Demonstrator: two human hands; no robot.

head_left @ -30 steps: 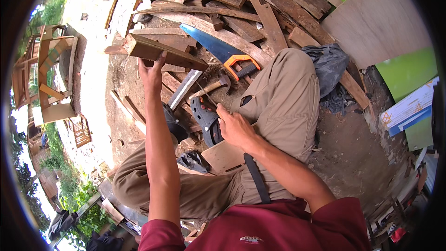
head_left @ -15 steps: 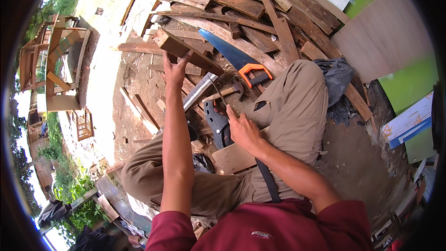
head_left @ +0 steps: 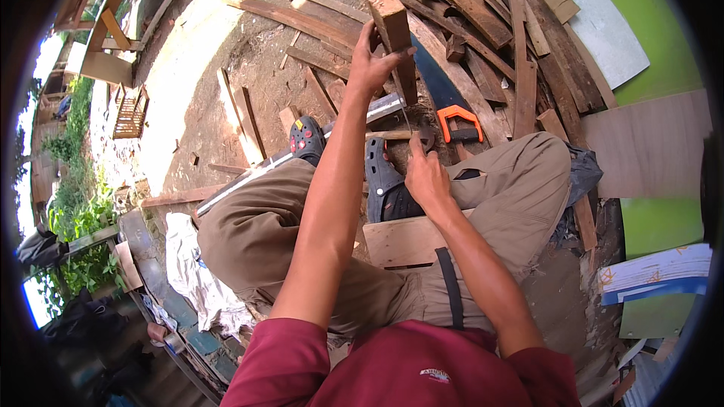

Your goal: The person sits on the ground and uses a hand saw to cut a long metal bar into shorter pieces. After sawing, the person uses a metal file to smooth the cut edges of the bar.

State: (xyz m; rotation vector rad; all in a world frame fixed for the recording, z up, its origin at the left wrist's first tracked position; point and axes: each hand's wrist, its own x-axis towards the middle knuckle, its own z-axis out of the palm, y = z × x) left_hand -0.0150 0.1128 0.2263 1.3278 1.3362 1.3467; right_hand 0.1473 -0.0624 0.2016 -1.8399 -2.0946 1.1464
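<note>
My left hand point(head_left: 371, 66) grips a thick wooden block point(head_left: 394, 26) from its left side, thumb across the near face, holding it raised and nearly upright. In my right hand point(head_left: 427, 179) is a thin metal rod-like tool point(head_left: 408, 120), its upper end close to the block's lower end; whether they touch I cannot tell. Its handle is hidden in my fingers. Behind the tool lies a hammer point(head_left: 424, 138), partly covered. A handsaw with a blue blade and orange handle point(head_left: 458, 114) rests just right of the block.
My clogs point(head_left: 383, 173) flank a long silver metal bar point(head_left: 249, 181) lying on the ground. Old planks point(head_left: 483, 30) are heaped ahead and to the right. A short board point(head_left: 403, 241) lies between my legs. Green and pale panels point(head_left: 648, 143) stand at the right; white cloth point(head_left: 196, 271) lies left.
The view has swung left, so the scene sits further right. The block is now held more upright, and my right hand with the tool has come closer under it.
</note>
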